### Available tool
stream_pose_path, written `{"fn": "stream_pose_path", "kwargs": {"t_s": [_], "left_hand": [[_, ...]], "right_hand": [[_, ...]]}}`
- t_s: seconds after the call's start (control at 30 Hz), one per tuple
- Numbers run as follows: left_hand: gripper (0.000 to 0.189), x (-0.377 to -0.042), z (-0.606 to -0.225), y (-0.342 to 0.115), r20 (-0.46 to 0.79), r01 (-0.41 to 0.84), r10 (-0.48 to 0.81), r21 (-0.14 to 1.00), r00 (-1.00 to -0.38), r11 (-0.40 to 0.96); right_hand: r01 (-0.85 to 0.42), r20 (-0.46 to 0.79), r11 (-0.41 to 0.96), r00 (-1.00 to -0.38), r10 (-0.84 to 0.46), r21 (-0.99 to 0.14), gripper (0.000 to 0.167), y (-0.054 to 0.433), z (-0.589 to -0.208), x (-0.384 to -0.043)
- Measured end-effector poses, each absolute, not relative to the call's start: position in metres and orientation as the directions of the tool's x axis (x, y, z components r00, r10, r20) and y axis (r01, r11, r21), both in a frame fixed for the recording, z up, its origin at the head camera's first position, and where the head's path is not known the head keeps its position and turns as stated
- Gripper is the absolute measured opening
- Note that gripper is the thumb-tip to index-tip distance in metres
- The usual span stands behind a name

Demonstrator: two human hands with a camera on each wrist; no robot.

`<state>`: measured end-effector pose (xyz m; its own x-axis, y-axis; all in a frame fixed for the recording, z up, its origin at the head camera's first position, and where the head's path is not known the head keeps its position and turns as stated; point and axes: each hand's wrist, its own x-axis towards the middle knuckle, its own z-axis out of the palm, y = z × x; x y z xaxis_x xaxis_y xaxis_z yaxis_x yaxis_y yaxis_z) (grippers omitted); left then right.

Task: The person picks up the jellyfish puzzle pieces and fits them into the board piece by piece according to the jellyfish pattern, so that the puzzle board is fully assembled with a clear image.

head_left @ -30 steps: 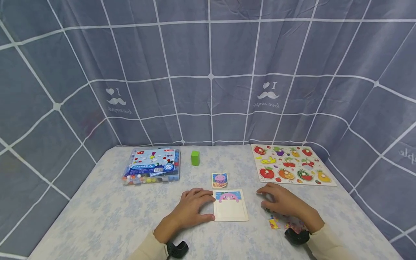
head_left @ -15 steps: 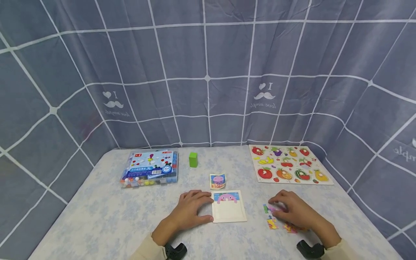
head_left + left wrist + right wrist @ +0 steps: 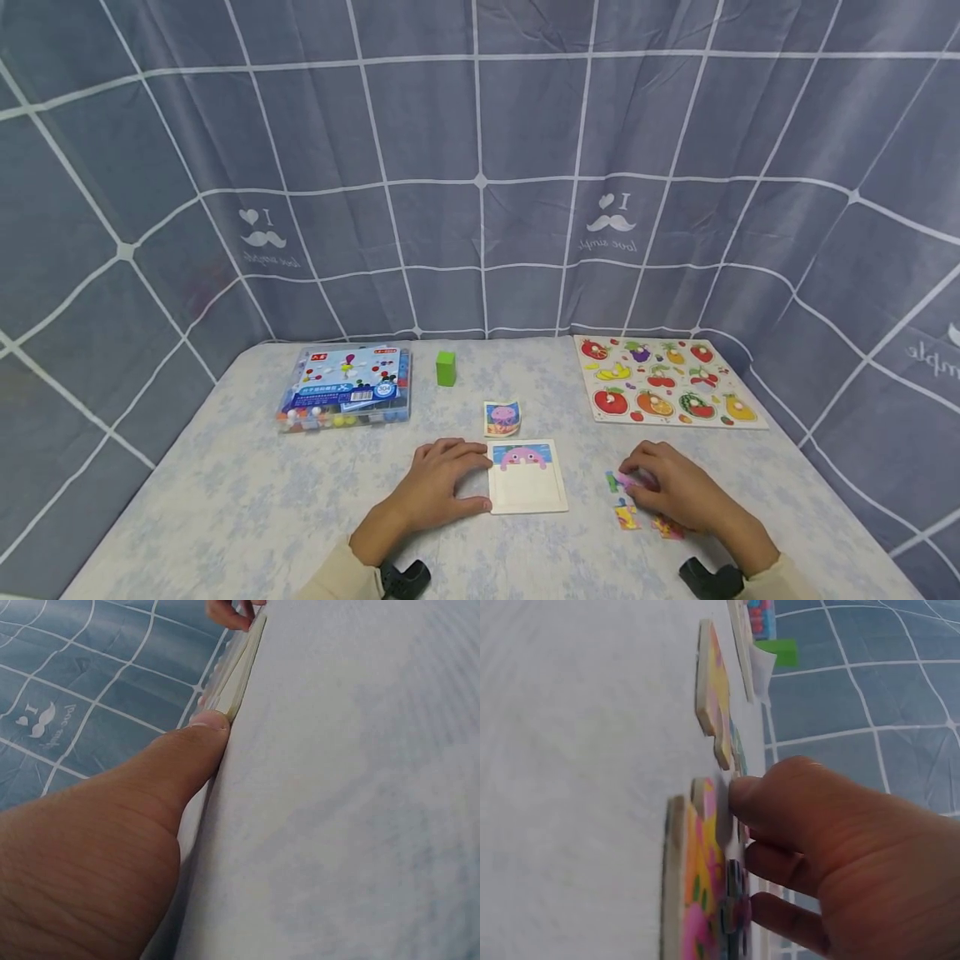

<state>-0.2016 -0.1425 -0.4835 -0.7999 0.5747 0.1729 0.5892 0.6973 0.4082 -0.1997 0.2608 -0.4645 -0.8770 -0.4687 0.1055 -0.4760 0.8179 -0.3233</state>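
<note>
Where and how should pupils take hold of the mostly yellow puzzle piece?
Probably by its left and right edges, pinched from above. The yellow puzzle piece lies flat on the table, but its edge looks thick enough to grip, and a gap separates it from the orange-red piece on its right.

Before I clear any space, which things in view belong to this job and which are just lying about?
Seem part of the job:
puzzle frame, top strip filled
loose puzzle pieces
picture card, likely the guide

Apparently just lying about:
plastic box of small coloured parts
green block
fruit board
</note>
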Motion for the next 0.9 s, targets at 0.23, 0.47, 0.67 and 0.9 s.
{"fn": "stream_pose_path", "kwargs": {"t_s": [0.23,0.47,0.67,0.9], "left_hand": [[0.054,-0.202,-0.485,-0.143,0.187,0.602,0.581,0.395,-0.793,0.694],[0.055,-0.204,-0.488,-0.143,0.204,0.612,0.581,0.367,-0.788,0.701],[0.055,-0.204,-0.488,-0.141,0.196,0.605,0.578,0.372,-0.792,0.704],[0.054,-0.202,-0.486,-0.141,0.201,0.601,0.57,0.372,-0.796,0.707]], "right_hand": [[-0.508,0.128,0.795,-0.859,-0.496,-0.331,0.015,0.248,-0.453,-0.208],[-0.608,0.17,0.705,-0.788,-0.592,-0.366,0.014,0.204,-0.443,-0.223],[-0.681,0.195,0.632,-0.722,-0.664,-0.369,0.014,0.155,-0.448,-0.229],[-0.727,0.228,0.6,-0.68,-0.697,-0.334,0.017,0.121,-0.453,-0.228]]}}
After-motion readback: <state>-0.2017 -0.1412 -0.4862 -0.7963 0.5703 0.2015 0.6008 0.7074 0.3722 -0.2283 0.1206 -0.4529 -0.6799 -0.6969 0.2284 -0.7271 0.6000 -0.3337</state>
